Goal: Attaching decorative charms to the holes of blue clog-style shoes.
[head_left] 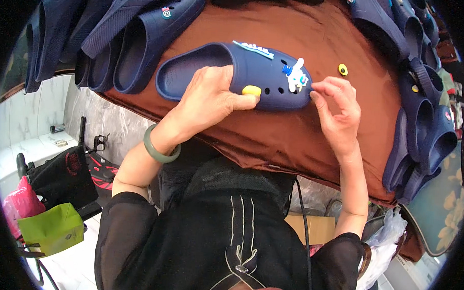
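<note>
A dark blue clog (245, 69) lies on the brown cloth, its toe to the right. My left hand (208, 95) is closed on it, the fingers reaching into the foot opening and the thumb against a yellow charm (252, 90) on the near side. A white figure charm with blue parts (297, 75) sits on the toe, among round holes. Along the far side runs a white and light blue lettered charm (253, 48). My right hand (338, 105) is pinched at the toe's tip; whatever its fingertips hold is too small to make out.
Dark blue clogs are stacked at the table's left (148, 45) and right (422, 121). A small yellow and black charm (343, 69) lies loose on the brown cloth (366, 119), beyond my right hand. A green bag (53, 228) and a black bag (65, 175) are at lower left.
</note>
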Available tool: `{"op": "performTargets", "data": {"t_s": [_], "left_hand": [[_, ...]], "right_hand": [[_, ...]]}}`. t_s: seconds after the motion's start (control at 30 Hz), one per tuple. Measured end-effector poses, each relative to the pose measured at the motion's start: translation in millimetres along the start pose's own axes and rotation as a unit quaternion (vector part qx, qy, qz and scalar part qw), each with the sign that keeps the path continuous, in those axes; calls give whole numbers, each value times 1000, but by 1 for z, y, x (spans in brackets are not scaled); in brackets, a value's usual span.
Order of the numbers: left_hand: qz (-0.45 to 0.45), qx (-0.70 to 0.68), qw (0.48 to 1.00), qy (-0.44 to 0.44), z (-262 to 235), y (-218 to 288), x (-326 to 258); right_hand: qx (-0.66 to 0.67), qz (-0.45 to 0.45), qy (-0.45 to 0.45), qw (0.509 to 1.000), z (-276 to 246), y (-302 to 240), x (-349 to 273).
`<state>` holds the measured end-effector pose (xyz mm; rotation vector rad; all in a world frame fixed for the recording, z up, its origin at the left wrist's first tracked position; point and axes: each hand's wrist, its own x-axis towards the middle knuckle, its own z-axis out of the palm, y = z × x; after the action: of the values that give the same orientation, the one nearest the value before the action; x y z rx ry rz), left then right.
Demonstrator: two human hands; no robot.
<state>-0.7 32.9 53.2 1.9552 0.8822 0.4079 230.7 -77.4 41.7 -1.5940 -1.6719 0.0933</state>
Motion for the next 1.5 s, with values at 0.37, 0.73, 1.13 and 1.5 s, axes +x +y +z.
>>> {"op": "performTargets", "data": {"t_s": [0.37, 0.73, 1.13, 1.5], "left_hand": [[-27, -178, 983, -48, -1, -7, -1], [-8, -202, 972, -118, -7, -3, 6], [-28, -157, 980, -117, -6, -17, 8], [-39, -127, 982, -131, -2, -24, 8]], "right_hand": [[-107, -63, 36, 992, -4, 20, 14], [-54, 162, 14, 985, -16, 104, -1], [180, 117, -90, 973, -2, -18, -9], [88, 52, -34, 994, 28, -32, 3]]}}
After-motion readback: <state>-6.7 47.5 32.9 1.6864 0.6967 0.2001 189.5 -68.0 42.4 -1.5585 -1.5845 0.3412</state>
